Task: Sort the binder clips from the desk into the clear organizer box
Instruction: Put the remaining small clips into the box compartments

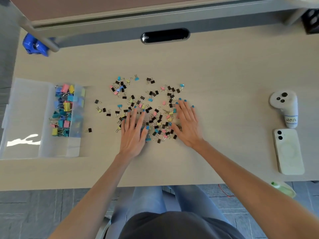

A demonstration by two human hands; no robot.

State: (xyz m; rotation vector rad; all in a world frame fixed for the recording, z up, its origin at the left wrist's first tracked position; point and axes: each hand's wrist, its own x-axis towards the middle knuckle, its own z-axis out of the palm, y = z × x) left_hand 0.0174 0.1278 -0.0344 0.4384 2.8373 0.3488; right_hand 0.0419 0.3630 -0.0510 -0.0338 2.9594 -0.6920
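Two bare hands, a left hand (133, 135) and a right hand (187, 125); one clear plastic organizer box (25, 118); many dozens of small black, pink, yellow and blue binder clips (152, 93) loose on one pale wooden desk (224, 75), too many to count exactly; one white handheld controller (284, 107); one white-cased phone (289, 151); one blue plastic object (35, 45)

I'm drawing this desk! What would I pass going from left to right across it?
Box → left hand → right hand → phone.
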